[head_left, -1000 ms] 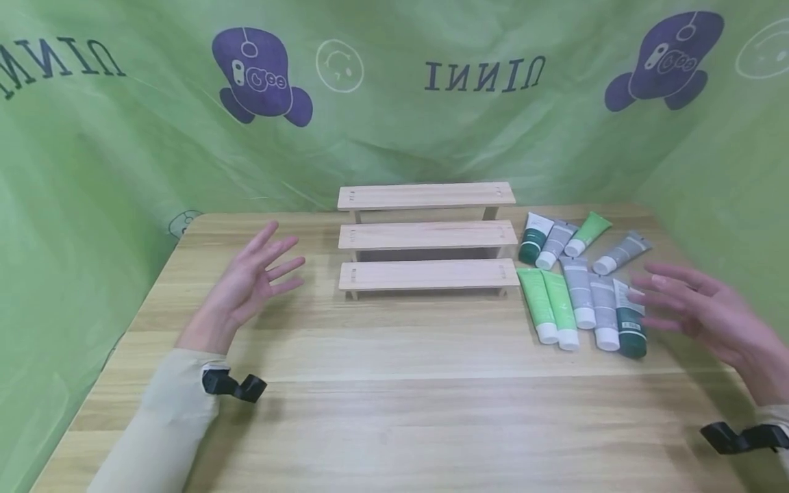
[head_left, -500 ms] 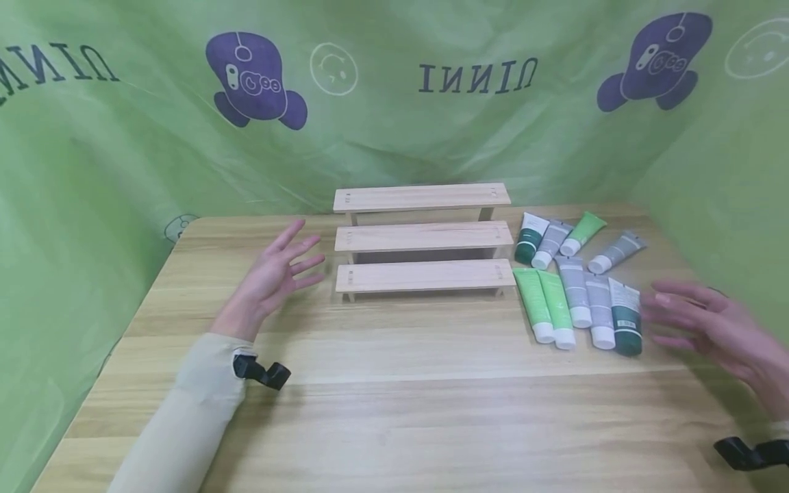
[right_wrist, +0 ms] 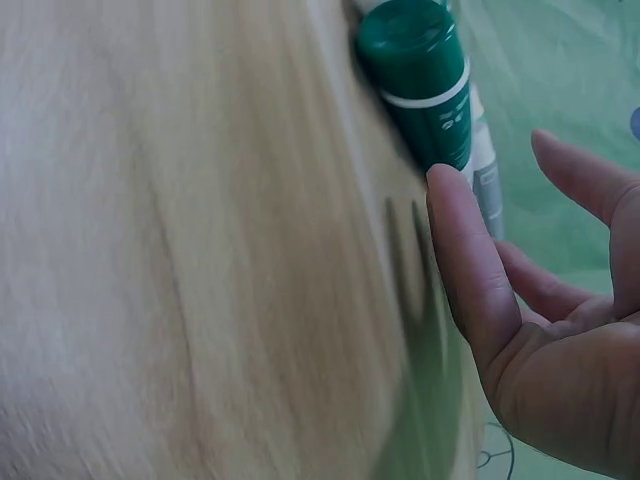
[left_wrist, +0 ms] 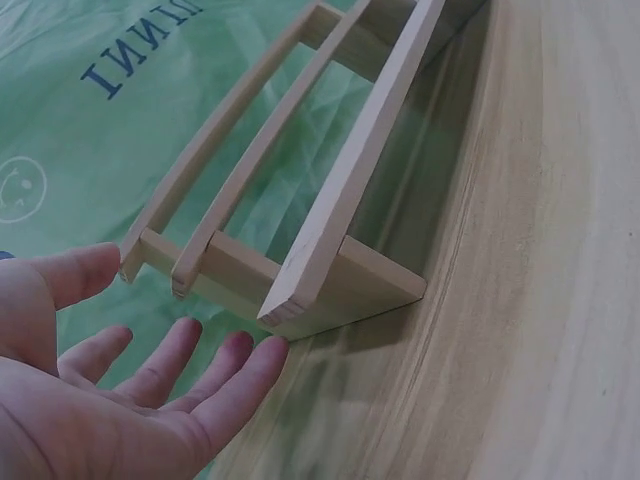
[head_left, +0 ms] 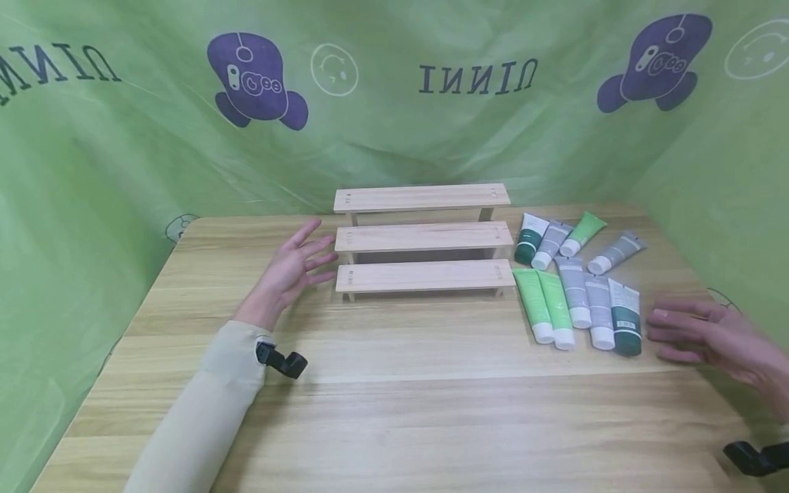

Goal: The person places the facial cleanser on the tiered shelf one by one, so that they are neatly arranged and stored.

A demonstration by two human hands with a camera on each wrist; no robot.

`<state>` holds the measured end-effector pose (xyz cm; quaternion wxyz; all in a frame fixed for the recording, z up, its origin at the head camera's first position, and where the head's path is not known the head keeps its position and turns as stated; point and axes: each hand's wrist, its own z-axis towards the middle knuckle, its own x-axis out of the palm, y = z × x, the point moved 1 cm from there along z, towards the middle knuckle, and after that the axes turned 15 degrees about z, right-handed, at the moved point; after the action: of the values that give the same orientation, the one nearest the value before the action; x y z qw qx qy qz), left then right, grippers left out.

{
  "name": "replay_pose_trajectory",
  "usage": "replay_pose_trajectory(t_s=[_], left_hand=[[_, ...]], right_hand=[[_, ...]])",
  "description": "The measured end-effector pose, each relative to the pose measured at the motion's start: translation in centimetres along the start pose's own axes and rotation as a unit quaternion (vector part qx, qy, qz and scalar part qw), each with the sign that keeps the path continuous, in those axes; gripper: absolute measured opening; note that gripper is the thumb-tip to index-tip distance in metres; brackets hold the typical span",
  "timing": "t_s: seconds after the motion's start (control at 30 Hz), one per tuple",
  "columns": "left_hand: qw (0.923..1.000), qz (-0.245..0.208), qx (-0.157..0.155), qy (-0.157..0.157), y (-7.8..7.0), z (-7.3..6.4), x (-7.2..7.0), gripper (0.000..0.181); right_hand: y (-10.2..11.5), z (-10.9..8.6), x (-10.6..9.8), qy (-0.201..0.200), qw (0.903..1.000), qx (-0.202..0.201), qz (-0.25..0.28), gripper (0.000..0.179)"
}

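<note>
A pale wooden three-step rack [head_left: 425,276] stands at the back middle of the table. Just off its left end is my left hand [head_left: 290,277], fingers spread and holding nothing; the left wrist view shows the fingertips [left_wrist: 262,365] close to the rack's end panel [left_wrist: 350,285]. To the rack's right lie several squeeze tubes: light green ones [head_left: 535,305], grey ones [head_left: 599,311] and white-and-dark-green ones [head_left: 625,318]. My right hand [head_left: 715,335] hovers right of the nearest white-and-dark-green tube, fingers extended, with nothing in it. In the right wrist view that tube's green cap [right_wrist: 408,45] is beyond the fingers.
The wood-grain table [head_left: 394,411] carries everything. Green printed cloth [head_left: 382,137] hangs behind it and along both sides. Farther back among the tubes, a small light green tube [head_left: 582,234] and a grey tube [head_left: 616,253] lie at a slant.
My left hand has moved right, up to the rack's left end. The right hand has dropped slightly toward the table beside the tubes. Rack and tubes stay in place; the head view shifted a little.
</note>
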<state>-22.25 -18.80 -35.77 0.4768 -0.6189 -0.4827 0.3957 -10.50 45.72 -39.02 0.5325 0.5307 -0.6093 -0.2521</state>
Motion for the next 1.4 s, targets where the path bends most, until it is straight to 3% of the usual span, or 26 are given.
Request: replay_pose_trajectory(t_s=[0.27,0.47,0.57,0.63,0.97,1.2,1.4], left_hand=[[0.9994,0.035,-0.006,0.000,0.4,0.4,0.7,0.065],[0.9983,0.056,-0.009,-0.007,0.4,0.7,1.1,0.064],[0.9977,0.066,-0.008,-0.012,0.5,0.9,1.1,0.063],[0.9973,0.072,-0.009,-0.014,0.6,1.0,1.2,0.061],[0.9957,0.092,-0.006,-0.011,0.7,1.2,1.1,0.057],[0.9950,0.099,-0.001,-0.016,0.6,1.2,1.1,0.057],[0.9947,0.100,-0.003,-0.021,0.7,1.2,1.2,0.056]], right_hand=[[0.1,0.9,0.2,-0.050,0.9950,0.029,-0.081,0.038],[0.3,1.9,1.2,-0.092,0.9747,0.057,-0.196,0.017],[0.4,2.3,1.6,-0.104,0.9651,0.072,-0.229,0.049],[0.5,2.4,1.8,-0.107,0.9600,0.078,-0.247,0.062],[1.0,3.1,2.6,-0.118,0.9379,0.087,-0.314,0.046],[1.2,3.5,2.9,-0.120,0.9342,0.086,-0.325,0.042],[1.6,3.8,3.4,-0.118,0.9233,0.079,-0.357,0.053]])
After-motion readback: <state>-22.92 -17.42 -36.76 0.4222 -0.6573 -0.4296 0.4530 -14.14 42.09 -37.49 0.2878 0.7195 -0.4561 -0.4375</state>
